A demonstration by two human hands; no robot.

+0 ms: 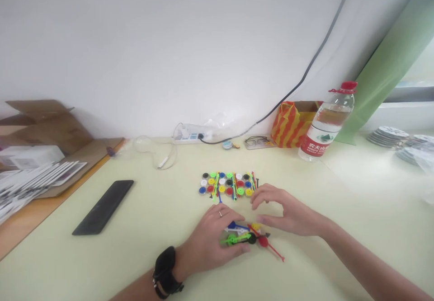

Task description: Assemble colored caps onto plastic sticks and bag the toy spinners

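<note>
A loose pile of coloured plastic spinner arrows lies on the table, with a red arrow (263, 242), a black one (252, 238), a green one (232, 239) and a blue one (233, 225) among them. My left hand (215, 235) curves round the pile's left side, thumb and fingers apart, touching or close to the green arrow. Above the pile's right side, my right hand (286, 210) hovers with a gap between thumb and bent fingers, and nothing shows in it. Just beyond stand rows of round coloured pieces (222, 188), with thin arrows lying in strips between them.
A black flat slab (103, 207) lies at left, near a cardboard box (50, 124) and stacked white cards (44, 179). Along the wall are a power strip (193, 137), a striped bag (291, 124) and a water bottle (327, 122). Stacked discs (388, 136) sit far right.
</note>
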